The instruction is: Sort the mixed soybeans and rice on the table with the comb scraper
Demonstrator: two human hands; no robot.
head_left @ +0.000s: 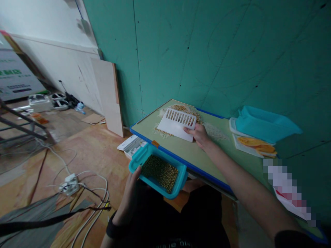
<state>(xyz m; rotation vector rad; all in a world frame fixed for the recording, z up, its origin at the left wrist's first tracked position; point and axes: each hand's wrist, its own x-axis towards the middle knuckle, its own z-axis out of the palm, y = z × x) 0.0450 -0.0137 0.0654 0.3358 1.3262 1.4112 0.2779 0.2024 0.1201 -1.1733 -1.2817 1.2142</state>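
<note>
My left hand [133, 181] grips the left end of a teal plastic container [161, 193], which hangs over my lap just in front of the table edge. Dark green beans [153, 165] lie in its left part and pale soybeans [170, 177] in its right. My right hand [201, 135] is closed on the right edge of a white slotted plastic scraper [172, 126], tilted over the table [186, 150], slots towards the wall. Soybeans [181, 108] are heaped behind the scraper, and white rice-like grains [216, 132] are scattered around it.
A larger teal bin [266, 125] and orange-yellow gloves [256, 144] rest on white trays at the table's right. A blurred-out packet [289, 189] lies nearer me. A white box [134, 146] sits below the left edge. A power strip [69, 185] with loose cables lies on the floor.
</note>
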